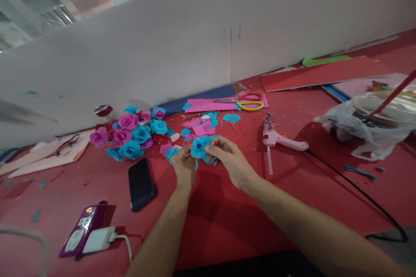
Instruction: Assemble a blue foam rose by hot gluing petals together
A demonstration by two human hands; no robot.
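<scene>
A half-made blue paper rose (198,147) is held above the red table (227,220) between both my hands. My left hand (183,167) pinches it from below left. My right hand (229,158) has its fingers closed on the flower's right petals. Loose blue and pink petal cutouts (199,127) lie just beyond the hands. A pile of finished blue and pink paper roses (131,134) sits to the left of them.
A pink glue gun (279,139) with a black cord lies right of the hands. Yellow-handled scissors (248,101) rest on pink paper. A black phone (140,184) and a purple power bank (82,229) lie front left. A plastic bag (367,127) sits at right, a white partition (195,39) behind.
</scene>
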